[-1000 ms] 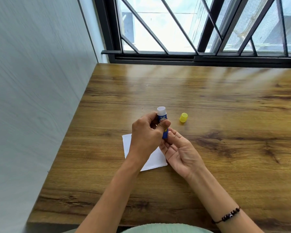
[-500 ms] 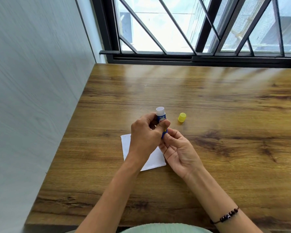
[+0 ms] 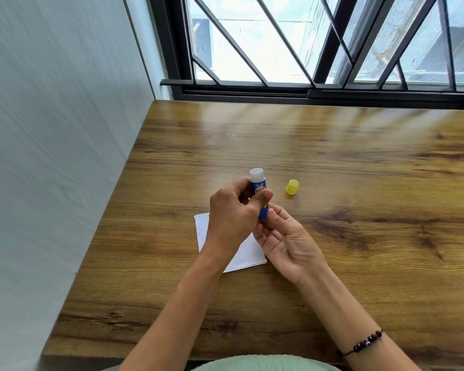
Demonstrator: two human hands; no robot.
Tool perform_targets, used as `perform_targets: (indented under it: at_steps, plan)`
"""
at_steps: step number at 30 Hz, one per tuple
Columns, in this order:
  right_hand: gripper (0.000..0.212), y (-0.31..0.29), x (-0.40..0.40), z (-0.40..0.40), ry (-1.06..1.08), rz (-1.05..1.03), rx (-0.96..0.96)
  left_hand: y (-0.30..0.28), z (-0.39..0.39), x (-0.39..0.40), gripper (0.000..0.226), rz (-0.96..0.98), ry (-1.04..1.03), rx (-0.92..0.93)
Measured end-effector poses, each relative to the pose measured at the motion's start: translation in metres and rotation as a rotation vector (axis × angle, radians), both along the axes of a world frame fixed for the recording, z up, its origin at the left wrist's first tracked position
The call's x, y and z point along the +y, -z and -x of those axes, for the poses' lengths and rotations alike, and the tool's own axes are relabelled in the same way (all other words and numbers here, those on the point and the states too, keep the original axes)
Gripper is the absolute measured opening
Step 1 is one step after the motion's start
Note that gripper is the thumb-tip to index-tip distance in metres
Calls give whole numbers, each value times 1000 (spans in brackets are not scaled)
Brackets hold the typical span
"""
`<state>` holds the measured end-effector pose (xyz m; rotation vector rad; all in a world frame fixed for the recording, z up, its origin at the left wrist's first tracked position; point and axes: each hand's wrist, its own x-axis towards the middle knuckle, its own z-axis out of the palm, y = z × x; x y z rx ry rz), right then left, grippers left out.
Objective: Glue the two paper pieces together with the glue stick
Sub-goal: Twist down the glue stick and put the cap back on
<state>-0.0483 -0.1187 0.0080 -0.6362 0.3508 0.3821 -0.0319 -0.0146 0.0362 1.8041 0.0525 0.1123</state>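
Observation:
My left hand [image 3: 232, 212] grips the blue body of an uncapped glue stick [image 3: 258, 184], held upright with its white tip pointing up and away. The fingertips of my right hand [image 3: 285, 239] pinch the stick's bottom end, palm turned up. White paper [image 3: 245, 254] lies flat on the wooden table [image 3: 359, 183] right under both hands, mostly covered by them. I cannot tell whether it is one sheet or two stacked. The stick's yellow cap [image 3: 292, 187] stands on the table just to the right of the stick.
A grey wall [image 3: 51, 156] runs along the table's left edge. A black-framed barred window [image 3: 306, 49] closes off the far side. The near table edge lies close to my body.
Both hands stay on the glue stick in nearly the same place. The fingers of my right hand have shifted slightly at the stick's base. The paper and cap have not moved.

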Motion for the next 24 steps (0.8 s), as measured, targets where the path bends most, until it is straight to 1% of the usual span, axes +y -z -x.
perform_targets:
  at_steps: [3,5,7,8,10,15,20,24]
  plan:
    - [21,3,0,0,-4,-16,-9,1,-1,0,5,-1,-5,-2]
    - [24,2,2,1,-23,-36,30,1,0,-1,10,-5,-12,-1]
    - [35,0,4,2,-44,-41,85,1,0,-2,14,-9,-18,1]
    - [37,0,4,3,-51,-30,101,1,0,-2,12,-8,-18,1]
    - [32,-1,5,3,-44,3,100,1,0,-1,7,-5,-14,-2]
    - [10,-1,4,3,10,41,-10,3,0,0,5,-9,-11,1]
    - [21,3,4,2,27,-8,-5,4,-1,0,5,-14,-12,5]
    - [29,0,5,3,-47,-59,104,4,0,-1,8,-18,-25,3]
